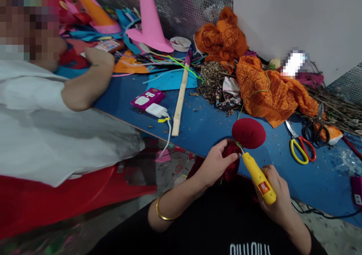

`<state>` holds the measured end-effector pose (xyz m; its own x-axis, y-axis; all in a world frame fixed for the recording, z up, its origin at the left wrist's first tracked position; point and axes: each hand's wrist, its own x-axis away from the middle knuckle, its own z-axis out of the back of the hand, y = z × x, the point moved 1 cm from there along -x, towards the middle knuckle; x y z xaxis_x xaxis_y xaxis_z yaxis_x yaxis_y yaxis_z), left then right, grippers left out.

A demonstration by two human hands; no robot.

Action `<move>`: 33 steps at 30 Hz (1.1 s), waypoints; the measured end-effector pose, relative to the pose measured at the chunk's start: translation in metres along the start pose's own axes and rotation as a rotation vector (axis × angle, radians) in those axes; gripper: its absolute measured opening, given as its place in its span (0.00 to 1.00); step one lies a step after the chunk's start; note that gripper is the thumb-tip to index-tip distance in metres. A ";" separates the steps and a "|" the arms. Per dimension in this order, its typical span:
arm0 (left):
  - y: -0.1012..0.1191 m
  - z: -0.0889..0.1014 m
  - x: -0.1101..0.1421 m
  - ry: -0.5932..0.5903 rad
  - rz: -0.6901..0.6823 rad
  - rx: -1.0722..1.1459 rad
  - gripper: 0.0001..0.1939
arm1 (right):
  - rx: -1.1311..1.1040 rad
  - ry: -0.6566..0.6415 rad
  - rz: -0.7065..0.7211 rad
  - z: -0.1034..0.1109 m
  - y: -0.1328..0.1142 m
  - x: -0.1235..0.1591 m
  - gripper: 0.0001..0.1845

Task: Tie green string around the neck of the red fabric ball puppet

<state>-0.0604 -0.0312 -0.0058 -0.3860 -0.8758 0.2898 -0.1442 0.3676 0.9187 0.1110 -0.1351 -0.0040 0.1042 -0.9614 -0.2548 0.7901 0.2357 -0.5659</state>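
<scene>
My left hand is closed on a dark red cloth piece at the table's front edge, its thumb and fingertips near the green end of the piece. Just beyond it is a padded red oval, with a thin green thread above it. In my right hand is a yellow glue gun with an orange switch. Its metal tip points at the joint between the cloth and the oval, close to my left fingertips. Whether the tip touches is too small to tell.
Scissors with red and yellow handles lie right of the oval, beside black scissors. Orange patterned cloth, a wooden stick and a purple socket box lie beyond. A person in a white shirt works at left.
</scene>
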 end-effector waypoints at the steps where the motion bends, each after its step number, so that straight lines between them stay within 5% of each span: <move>1: 0.000 0.000 0.000 0.000 0.003 0.002 0.20 | 0.000 -0.005 0.001 0.000 0.000 0.000 0.05; 13: -0.003 0.003 -0.002 -0.002 0.017 0.043 0.23 | -0.125 0.053 -0.018 0.010 0.007 0.004 0.10; 33: -0.003 0.002 -0.002 -0.003 0.042 0.036 0.20 | -0.135 -0.073 0.018 0.002 0.002 -0.004 0.11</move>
<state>-0.0616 -0.0302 -0.0096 -0.3948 -0.8587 0.3268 -0.1607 0.4147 0.8956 0.1130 -0.1310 -0.0024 0.1654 -0.9635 -0.2107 0.6999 0.2652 -0.6632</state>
